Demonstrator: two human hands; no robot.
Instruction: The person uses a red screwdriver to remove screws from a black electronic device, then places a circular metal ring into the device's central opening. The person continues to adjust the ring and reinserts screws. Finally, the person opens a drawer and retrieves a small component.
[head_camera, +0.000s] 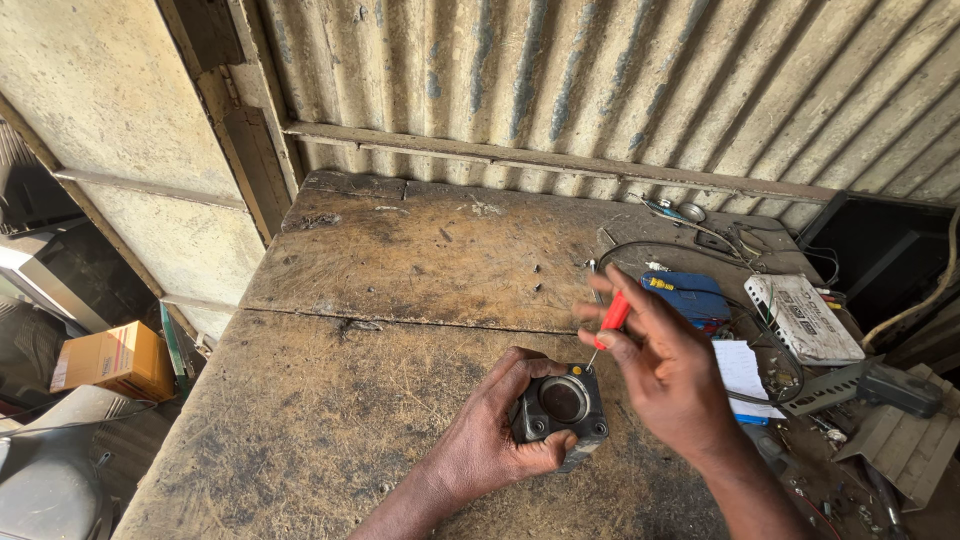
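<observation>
While the dark square part (561, 408) is gripped by left hand (497, 432), lens faces up.
Red-handled screwdriver (608, 325) is pinched in right hand (665, 368) fingers, tip angled down-left.

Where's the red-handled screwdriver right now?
In the head view, right of centre: the red-handled screwdriver is in the right hand, its tip down at the top edge of the small black square part that the left hand grips.

Clutter (800, 330) right of workbench (400, 300)

Worn wooden workbench (400, 300), at its right edge a blue box (695, 297), white paper (740, 370), tangled wires (700, 245).
</observation>
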